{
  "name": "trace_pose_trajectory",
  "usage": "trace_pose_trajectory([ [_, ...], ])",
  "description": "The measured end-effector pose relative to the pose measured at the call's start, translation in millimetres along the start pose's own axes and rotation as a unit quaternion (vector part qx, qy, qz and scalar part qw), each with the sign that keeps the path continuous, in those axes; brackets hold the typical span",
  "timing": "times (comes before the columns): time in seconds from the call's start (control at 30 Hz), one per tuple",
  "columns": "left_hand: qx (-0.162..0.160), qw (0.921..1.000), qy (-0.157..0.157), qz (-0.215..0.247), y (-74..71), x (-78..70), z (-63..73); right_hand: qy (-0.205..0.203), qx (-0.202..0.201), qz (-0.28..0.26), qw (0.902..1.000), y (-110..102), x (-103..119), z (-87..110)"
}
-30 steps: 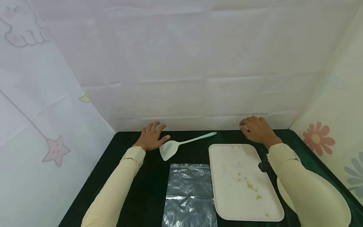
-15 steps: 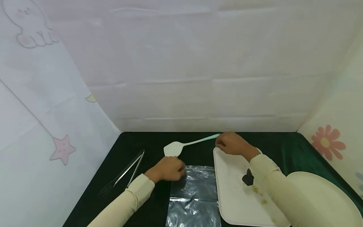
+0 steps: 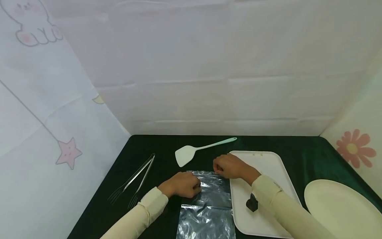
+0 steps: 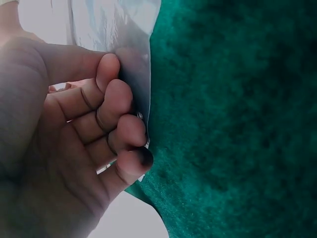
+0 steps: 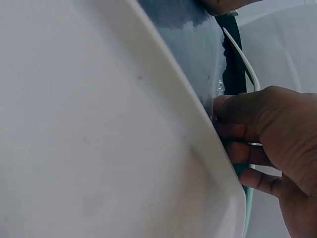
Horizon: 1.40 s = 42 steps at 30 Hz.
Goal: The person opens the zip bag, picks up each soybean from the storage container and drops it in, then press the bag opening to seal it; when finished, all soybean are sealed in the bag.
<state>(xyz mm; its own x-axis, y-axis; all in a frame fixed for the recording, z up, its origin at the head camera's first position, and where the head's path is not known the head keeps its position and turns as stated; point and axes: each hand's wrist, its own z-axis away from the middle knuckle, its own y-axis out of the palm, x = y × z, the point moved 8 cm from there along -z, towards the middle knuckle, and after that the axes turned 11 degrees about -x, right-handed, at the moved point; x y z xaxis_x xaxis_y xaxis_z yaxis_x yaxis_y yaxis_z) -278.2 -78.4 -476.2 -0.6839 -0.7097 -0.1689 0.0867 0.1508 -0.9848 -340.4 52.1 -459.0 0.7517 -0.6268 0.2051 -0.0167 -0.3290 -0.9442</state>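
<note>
A clear zip-top plastic bag (image 3: 209, 217) lies flat on the dark green cloth, partly beside the white tray (image 3: 268, 161). My left hand (image 3: 182, 184) is on the bag's upper left part, fingers curled. In the left wrist view its thumb and index fingertip pinch close at the film near the bag's edge. My right hand (image 3: 229, 166) reaches across the tray's corner to the bag's top right corner. In the right wrist view the right thumb (image 5: 225, 102) presses the bag's edge, with the fingers curled beneath, beside the tray rim.
Behind the bag lies a white spatula (image 3: 185, 155) with a mint-green handle. Metal tongs (image 3: 135, 176) rest at the left. A round cream plate (image 3: 343, 207) stands at the right. A few small yellowish bits (image 3: 261, 154) sit in the tray. Cloth walls enclose the table.
Both hands were spread wide over the table's back; they have come inward and nearer, onto the bag. The right hand crossed left over the tray. The tongs came into view.
</note>
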Motion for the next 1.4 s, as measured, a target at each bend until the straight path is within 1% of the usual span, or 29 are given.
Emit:
trace_pose_trajectory([
  [0.13,0.006,0.9999,-0.01,-0.006,2.9,3.1,2.5,-0.049,-0.042,0.042,0.9971,2,8,4.2],
  [0.27,0.011,0.9998,-0.016,-0.006,2.9,2.6,4.2,-0.091,-0.089,0.076,0.989,2,18,11.1],
  [0.33,0.004,0.9999,-0.012,-0.006,-0.3,0.5,3.9,-0.101,-0.111,0.086,0.9849,-1,22,14.6],
  [0.4,-0.023,0.9997,-0.005,-0.005,-8.4,-2.3,2.5,-0.107,-0.131,0.095,0.981,-3,25,17.4],
  [0.47,-0.076,0.9971,-0.004,-0.004,-21.2,-3.8,0.2,-0.111,-0.144,0.104,0.9778,-6,28,19.4],
  [0.5,-0.11,0.9939,-0.005,-0.005,-29.5,-4.2,-1.1,-0.112,-0.15,0.109,0.9762,-7,29,20.3],
  [0.57,-0.176,0.9843,-0.007,-0.017,-45.7,-4.7,-3.3,-0.115,-0.16,0.118,0.9733,-10,31,22.1],
  [0.63,-0.215,0.9761,-0.014,-0.024,-56.2,-3.7,-5.7,-0.118,-0.172,0.125,0.9699,-14,33,24.5],
  [0.67,-0.223,0.9745,-0.016,-0.024,-59.2,-3.4,-7.2,-0.12,-0.18,0.127,0.968,-16,35,25.9],
  [0.73,-0.217,0.9758,-0.017,-0.016,-59.1,-3.0,-10.7,-0.123,-0.192,0.127,0.9653,-20,37,28.8],
  [0.8,-0.198,0.9796,-0.027,0.02,-53.5,-1.5,-13.7,-0.129,-0.201,0.125,0.963,-21,41,31.7],
  [0.83,-0.191,0.9802,-0.031,0.042,-50.5,-1.0,-15.0,-0.131,-0.203,0.123,0.9625,-22,43,33.1],
  [0.9,-0.181,0.9788,-0.042,0.087,-44.3,0.9,-17.6,-0.137,-0.207,0.123,0.9607,-22,47,35.4],
  [1.0,-0.162,0.9738,-0.063,0.146,-38.4,3.9,-22.1,-0.15,-0.215,0.132,0.956,-23,53,38.7],
  [1.07,-0.142,0.97,-0.076,0.182,-36.3,5.8,-25.3,-0.161,-0.221,0.141,0.9514,-24,56,40.4],
  [1.13,-0.116,0.967,-0.09,0.208,-35.2,6.9,-27.8,-0.171,-0.226,0.15,0.9472,-25,59,41.6],
  [1.27,-0.068,0.9576,-0.106,0.259,-31.0,7.7,-31.0,-0.194,-0.237,0.162,0.9381,-26,66,43.9],
  [1.33,-0.051,0.9526,-0.109,0.279,-28.4,7.4,-31.8,-0.202,-0.24,0.165,0.9349,-27,69,45.0],
  [1.4,-0.042,0.947,-0.113,0.298,-26.0,7.4,-32.3,-0.209,-0.244,0.17,0.9316,-27,71,46.4],
])
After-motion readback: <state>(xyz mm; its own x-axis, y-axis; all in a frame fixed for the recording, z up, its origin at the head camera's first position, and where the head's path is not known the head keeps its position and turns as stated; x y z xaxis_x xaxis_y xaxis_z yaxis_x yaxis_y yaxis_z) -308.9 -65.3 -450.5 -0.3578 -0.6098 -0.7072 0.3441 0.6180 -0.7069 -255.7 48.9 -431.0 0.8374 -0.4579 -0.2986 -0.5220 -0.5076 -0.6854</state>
